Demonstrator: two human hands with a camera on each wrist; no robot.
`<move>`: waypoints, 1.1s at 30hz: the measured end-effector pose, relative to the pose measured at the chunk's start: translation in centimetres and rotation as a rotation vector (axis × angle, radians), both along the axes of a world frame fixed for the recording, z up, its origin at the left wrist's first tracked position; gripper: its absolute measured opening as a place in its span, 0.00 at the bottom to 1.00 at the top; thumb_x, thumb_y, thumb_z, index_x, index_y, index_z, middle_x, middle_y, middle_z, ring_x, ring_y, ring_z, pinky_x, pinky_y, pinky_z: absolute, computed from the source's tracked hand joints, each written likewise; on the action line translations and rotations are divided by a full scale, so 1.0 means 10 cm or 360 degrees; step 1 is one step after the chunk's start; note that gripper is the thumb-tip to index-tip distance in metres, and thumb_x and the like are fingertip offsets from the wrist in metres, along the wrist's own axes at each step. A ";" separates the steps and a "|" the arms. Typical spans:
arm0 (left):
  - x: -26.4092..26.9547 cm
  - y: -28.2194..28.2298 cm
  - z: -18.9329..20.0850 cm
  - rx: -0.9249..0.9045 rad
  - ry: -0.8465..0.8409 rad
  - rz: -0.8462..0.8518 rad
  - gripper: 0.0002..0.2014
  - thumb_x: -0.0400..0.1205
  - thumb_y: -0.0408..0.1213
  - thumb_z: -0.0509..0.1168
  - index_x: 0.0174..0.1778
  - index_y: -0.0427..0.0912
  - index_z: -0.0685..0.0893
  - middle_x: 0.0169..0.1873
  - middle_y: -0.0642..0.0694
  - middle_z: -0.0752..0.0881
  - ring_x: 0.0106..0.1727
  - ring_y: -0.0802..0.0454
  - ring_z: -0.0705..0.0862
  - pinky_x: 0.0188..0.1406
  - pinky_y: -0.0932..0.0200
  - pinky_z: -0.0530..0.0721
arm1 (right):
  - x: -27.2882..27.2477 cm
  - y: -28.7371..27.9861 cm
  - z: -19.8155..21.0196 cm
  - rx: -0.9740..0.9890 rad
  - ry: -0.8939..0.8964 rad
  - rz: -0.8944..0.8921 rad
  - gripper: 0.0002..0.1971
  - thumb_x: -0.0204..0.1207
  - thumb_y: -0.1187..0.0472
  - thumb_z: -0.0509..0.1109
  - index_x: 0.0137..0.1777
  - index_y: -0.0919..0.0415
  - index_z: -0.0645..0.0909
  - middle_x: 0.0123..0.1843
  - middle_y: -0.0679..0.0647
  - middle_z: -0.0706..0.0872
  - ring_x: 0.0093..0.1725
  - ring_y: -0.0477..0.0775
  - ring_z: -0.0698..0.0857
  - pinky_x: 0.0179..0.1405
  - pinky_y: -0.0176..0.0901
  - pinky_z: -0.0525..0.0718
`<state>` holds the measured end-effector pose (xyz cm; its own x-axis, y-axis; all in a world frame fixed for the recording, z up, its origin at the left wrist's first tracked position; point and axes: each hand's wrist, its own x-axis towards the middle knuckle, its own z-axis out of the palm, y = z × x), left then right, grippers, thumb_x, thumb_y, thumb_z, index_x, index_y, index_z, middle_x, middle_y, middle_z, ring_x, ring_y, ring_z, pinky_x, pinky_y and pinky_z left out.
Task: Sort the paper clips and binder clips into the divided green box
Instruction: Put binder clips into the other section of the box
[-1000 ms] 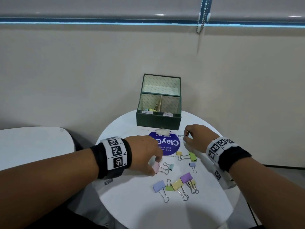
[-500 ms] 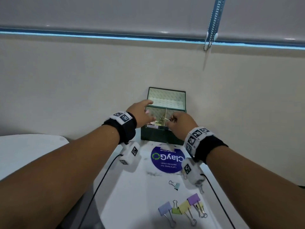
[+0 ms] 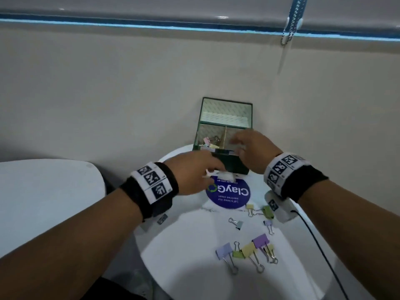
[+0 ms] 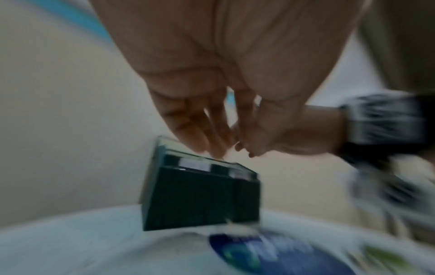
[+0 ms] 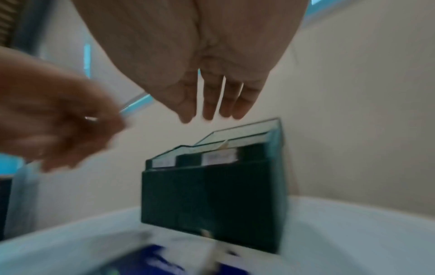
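Observation:
The divided green box (image 3: 231, 164) (image 4: 200, 195) (image 5: 212, 195) stands at the far edge of the round white table (image 3: 184, 267). Pastel binder clips (image 3: 208, 142) lie in its front left compartment. My left hand (image 3: 213, 167) (image 4: 207, 147) hovers just before the box's front wall, fingers loose and empty. My right hand (image 3: 236, 140) (image 5: 207, 114) hangs over the front right compartment with straight fingers, holding nothing. Several binder clips remain on the table: a near cluster (image 3: 249, 250) and smaller ones (image 3: 268, 212) by my right wrist. Both wrist views are blurred.
A blue round sticker (image 3: 229, 194) lies in front of the box. The wall rises right behind the box. A second white table (image 3: 43, 202) stands to the left. A black cable (image 3: 320, 245) runs along the table's right side.
Both hands have come back from over the box, the left dropping in front of it. The pink binder clip picked up earlier now lies in the front left compartment. Both hands are empty.

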<state>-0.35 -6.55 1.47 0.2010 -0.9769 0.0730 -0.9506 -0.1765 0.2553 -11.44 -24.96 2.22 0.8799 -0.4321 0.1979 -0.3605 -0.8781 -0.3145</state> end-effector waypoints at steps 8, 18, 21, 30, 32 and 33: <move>-0.50 0.00 -0.37 0.0503 -0.0186 -0.0453 0.23 0.86 0.55 0.61 0.78 0.61 0.73 0.71 0.51 0.78 0.71 0.50 0.75 0.67 0.50 0.77 | -0.80 0.05 -0.29 -0.0010 0.0782 0.0130 0.11 0.81 0.48 0.70 0.62 0.39 0.84 0.53 0.36 0.83 0.53 0.42 0.82 0.55 0.36 0.79; -0.61 -0.05 -0.45 0.0381 0.0007 -0.0214 0.06 0.78 0.49 0.72 0.48 0.56 0.84 0.48 0.57 0.82 0.48 0.55 0.81 0.49 0.56 0.84 | -0.74 0.24 -0.46 -0.0008 0.0751 0.0222 0.08 0.77 0.51 0.73 0.54 0.47 0.85 0.53 0.46 0.87 0.55 0.51 0.85 0.58 0.50 0.87; -0.63 -0.03 -0.42 0.0232 0.0078 -0.0132 0.05 0.78 0.43 0.72 0.41 0.51 0.81 0.41 0.56 0.85 0.43 0.55 0.82 0.44 0.60 0.83 | -0.82 0.19 -0.30 0.0209 0.0430 0.0158 0.06 0.71 0.58 0.75 0.41 0.53 0.79 0.48 0.51 0.89 0.52 0.56 0.87 0.53 0.53 0.87; -0.74 0.03 -0.49 0.0428 0.0154 -0.0395 0.15 0.83 0.36 0.61 0.53 0.57 0.91 0.47 0.59 0.75 0.46 0.59 0.77 0.48 0.59 0.78 | -1.18 0.09 -0.27 -0.0084 0.0903 0.0171 0.08 0.80 0.58 0.57 0.46 0.51 0.78 0.37 0.46 0.81 0.44 0.55 0.82 0.48 0.50 0.83; -0.79 0.07 -0.46 0.0417 0.0100 -0.0395 0.09 0.81 0.50 0.67 0.54 0.60 0.90 0.48 0.60 0.74 0.45 0.62 0.77 0.47 0.59 0.79 | -1.23 0.09 -0.36 -0.0169 0.0889 0.0256 0.08 0.80 0.53 0.60 0.46 0.52 0.79 0.39 0.45 0.83 0.44 0.54 0.81 0.46 0.46 0.82; -0.80 0.08 -0.45 0.0432 0.0074 -0.0400 0.14 0.78 0.59 0.69 0.56 0.61 0.88 0.49 0.61 0.74 0.45 0.63 0.77 0.47 0.59 0.79 | -1.25 0.10 -0.38 -0.0195 0.0884 0.0301 0.06 0.80 0.51 0.62 0.50 0.48 0.80 0.42 0.42 0.84 0.44 0.52 0.81 0.46 0.44 0.80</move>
<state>-8.37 -5.72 -3.00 -0.0508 -0.9787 -0.1990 -0.9614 -0.0061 0.2752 -23.93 -23.93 -1.60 0.9253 -0.2609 -0.2752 -0.2758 -0.9611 -0.0164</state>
